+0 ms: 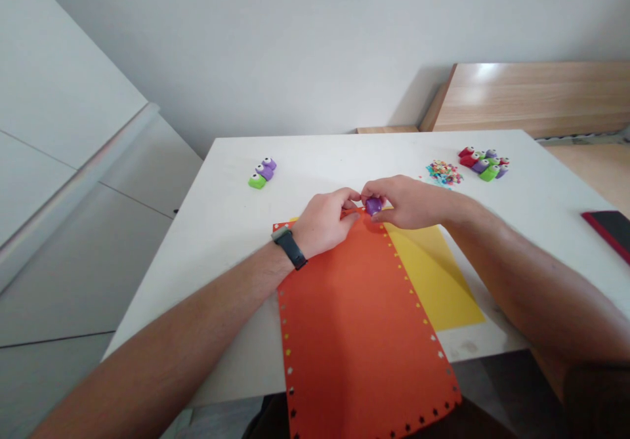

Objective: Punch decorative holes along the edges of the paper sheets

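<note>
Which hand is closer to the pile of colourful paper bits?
Right. The right hand is just below-left of the paper bits, at the purple punch; the left hand lies farther left, on the orange sheet.

The small purple plastic punch is mostly covered by the fingers of the right hand and left hand, so its shape cannot be made out. The far edge of the orange foam sheet is hidden under both hands; its near edge is cut off at six o'clock. The yellow paper sheet is partly overlapped by it. The dark flat object with a red edge is cropped at three o'clock. The pile of tiny multicoloured cut-outs is too small to be told apart.
</note>
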